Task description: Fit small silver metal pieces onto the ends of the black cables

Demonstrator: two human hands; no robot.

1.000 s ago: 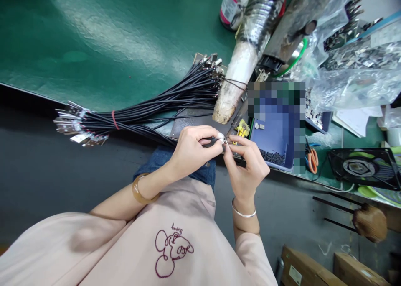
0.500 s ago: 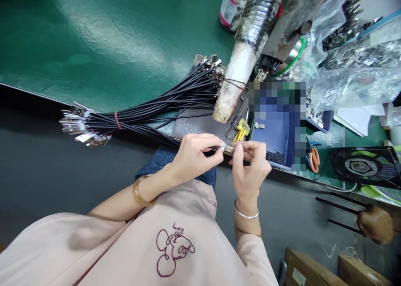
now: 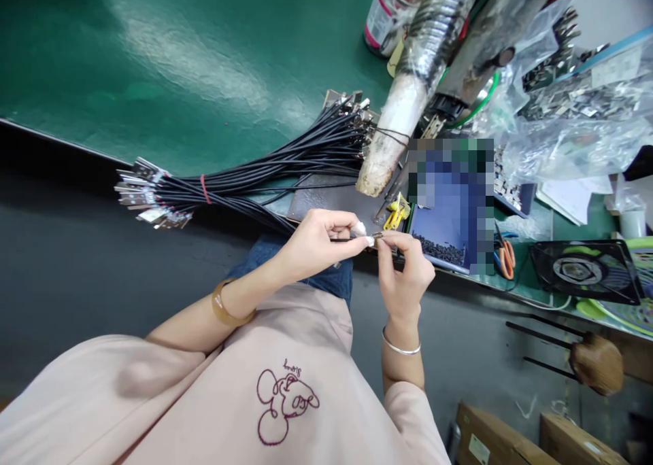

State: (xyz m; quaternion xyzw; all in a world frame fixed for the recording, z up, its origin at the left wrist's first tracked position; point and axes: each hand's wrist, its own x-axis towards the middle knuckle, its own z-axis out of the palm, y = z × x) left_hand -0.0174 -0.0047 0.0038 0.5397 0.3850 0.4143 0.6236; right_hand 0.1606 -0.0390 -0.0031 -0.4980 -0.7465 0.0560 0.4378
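Near the table's front edge, my left hand [image 3: 316, 244] pinches the end part of a black cable between thumb and fingers, whose tips wear white covers. A small metal connector piece [image 3: 378, 234] sits at the cable's end, gripped by the closed thumb and fingers of my right hand [image 3: 407, 268]. How the two parts join is too small to make out. Left of my hands lies a bundle of black cables [image 3: 265, 173] with metal connectors at both ends, tied by a red band [image 3: 205, 189]. Yellow-handled cutters [image 3: 396, 215] lie just beyond my right hand.
A blue tray [image 3: 445, 264] with small black pieces stands right of my hands, partly blurred out. A wrapped duct nozzle [image 3: 380, 159] hangs above the table. Orange-handled scissors [image 3: 506, 257], a fan [image 3: 584, 270] and plastic bags of metal parts [image 3: 586, 101] lie farther right.
The view has shifted slightly. My left index finger has lifted away from the thumb, and my right fingers have moved closer to the left fingertips around the metal connector.
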